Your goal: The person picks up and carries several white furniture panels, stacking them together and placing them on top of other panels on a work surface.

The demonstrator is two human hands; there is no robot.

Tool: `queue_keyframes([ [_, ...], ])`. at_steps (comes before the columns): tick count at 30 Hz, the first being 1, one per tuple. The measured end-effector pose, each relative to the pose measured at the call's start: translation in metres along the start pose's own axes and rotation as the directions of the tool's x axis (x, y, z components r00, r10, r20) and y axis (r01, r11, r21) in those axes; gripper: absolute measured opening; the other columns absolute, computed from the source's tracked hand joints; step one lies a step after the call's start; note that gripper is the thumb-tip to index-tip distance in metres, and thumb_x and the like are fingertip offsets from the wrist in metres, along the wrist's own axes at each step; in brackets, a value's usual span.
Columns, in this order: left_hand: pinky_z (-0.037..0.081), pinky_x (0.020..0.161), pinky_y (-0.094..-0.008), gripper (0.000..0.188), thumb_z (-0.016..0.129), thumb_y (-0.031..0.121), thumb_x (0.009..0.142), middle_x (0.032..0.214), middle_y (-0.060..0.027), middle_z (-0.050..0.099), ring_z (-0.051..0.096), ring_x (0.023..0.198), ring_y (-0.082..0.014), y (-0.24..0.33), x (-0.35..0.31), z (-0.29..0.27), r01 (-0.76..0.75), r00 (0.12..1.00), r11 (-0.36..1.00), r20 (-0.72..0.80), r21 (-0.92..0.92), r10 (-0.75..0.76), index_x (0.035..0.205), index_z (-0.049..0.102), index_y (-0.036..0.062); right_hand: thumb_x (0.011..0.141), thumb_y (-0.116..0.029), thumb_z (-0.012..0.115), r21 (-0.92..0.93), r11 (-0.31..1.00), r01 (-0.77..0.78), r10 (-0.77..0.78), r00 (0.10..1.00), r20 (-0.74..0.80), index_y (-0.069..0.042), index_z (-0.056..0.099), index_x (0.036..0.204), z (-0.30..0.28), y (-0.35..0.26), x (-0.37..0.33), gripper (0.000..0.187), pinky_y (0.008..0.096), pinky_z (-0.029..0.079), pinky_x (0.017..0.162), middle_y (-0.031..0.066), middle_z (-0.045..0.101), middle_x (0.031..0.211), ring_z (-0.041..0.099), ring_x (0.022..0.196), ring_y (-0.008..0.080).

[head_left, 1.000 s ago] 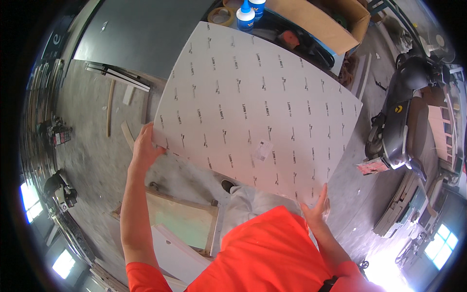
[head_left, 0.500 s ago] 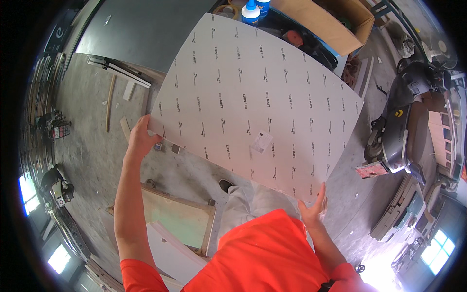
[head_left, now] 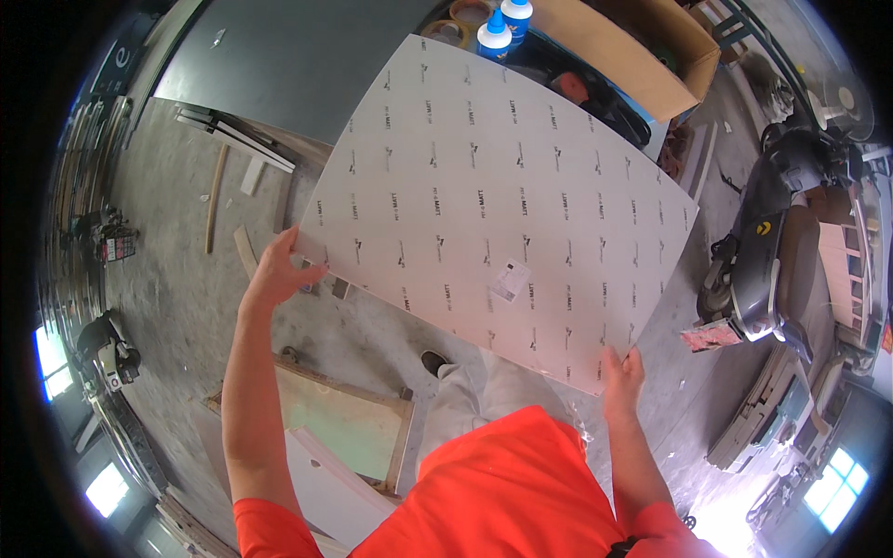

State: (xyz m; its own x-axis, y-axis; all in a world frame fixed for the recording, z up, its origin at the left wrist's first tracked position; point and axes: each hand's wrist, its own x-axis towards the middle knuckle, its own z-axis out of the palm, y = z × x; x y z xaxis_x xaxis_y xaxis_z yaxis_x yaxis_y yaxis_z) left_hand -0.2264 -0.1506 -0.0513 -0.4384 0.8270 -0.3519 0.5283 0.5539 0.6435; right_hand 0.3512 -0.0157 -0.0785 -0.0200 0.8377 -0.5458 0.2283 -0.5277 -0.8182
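Note:
A large flat panel, covered in pale printed protective film, is held out in front of me at a slant. A small white label sticks to its face near the closer edge. My left hand grips the panel's left corner, thumb on the top face, the other fingers partly hidden at the edge. At the near right corner my right hand is closed on the edge, its thumb over the printed face. The panel's far edge lies in front of the worktable and the things on it.
A dark grey tabletop stands at the far left. Blue-capped white bottles, tape rolls and a cardboard box sit beyond the panel. A scooter is parked at right. A wood-framed panel and white board lie low at left.
My right hand has closed onto the near right corner, where its fingers were spread before. The panel has shifted slightly right and toward me, with my left hand moving along with it.

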Motion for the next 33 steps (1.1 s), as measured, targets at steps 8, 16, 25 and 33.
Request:
queue_keyframes([
  [8,0.052,0.092,-0.0329,0.046,0.074,0.025,0.095,0.108,-0.0072,0.075,0.067,0.1,-0.0146,-0.028,0.015,0.021,0.164,0.979,0.942,-0.068,-0.293,-0.192,0.133,0.065,0.0007,0.097,-0.018,0.071,0.128,0.986,-0.11,0.113,0.993,-0.018,0.002,0.057,0.138,0.004,-0.034,0.046,0.048,0.0362,0.046,0.104,0.0095,0.065,0.131,0.062,0.118,0.0199],
  [16,0.052,0.088,-0.0332,0.041,0.074,0.029,0.096,0.101,-0.0078,0.075,0.066,0.094,-0.0144,-0.018,0.017,0.013,0.201,0.973,0.946,-0.059,-0.256,-0.223,0.124,0.068,-0.0005,0.092,-0.013,0.076,-0.048,0.997,-0.058,0.055,0.997,-0.056,0.002,0.068,0.126,0.006,-0.035,0.058,0.039,0.036,0.049,0.099,0.0077,0.069,0.122,0.063,0.112,0.0186],
  [25,0.05,0.083,-0.0298,0.042,0.074,0.028,0.097,0.1,-0.006,0.072,0.063,0.091,-0.0118,-0.037,0.016,0.024,0.126,0.98,0.886,-0.08,-0.446,-0.18,0.123,0.066,-0.004,0.09,-0.018,0.082,-0.047,0.998,-0.046,0.046,0.999,0.005,0.002,0.067,0.126,-0.006,-0.026,0.059,0.044,0.0346,0.052,0.093,0.0094,0.071,0.117,0.065,0.105,0.0178],
  [33,0.042,0.064,-0.031,0.022,0.068,0.026,0.1,0.086,0.0017,0.051,0.046,0.074,-0.0098,0.042,-0.026,0.127,0.046,0.714,0.579,-0.378,-0.814,-0.589,0.099,0.056,0.0073,0.085,-0.038,0.082,-0.808,0.344,0.479,-0.613,0.766,0.193,0.0,0.032,0.158,0.043,-0.129,0.132,0.097,0.049,0.02,0.126,0.0237,0.032,0.164,0.024,0.156,0.0364],
])
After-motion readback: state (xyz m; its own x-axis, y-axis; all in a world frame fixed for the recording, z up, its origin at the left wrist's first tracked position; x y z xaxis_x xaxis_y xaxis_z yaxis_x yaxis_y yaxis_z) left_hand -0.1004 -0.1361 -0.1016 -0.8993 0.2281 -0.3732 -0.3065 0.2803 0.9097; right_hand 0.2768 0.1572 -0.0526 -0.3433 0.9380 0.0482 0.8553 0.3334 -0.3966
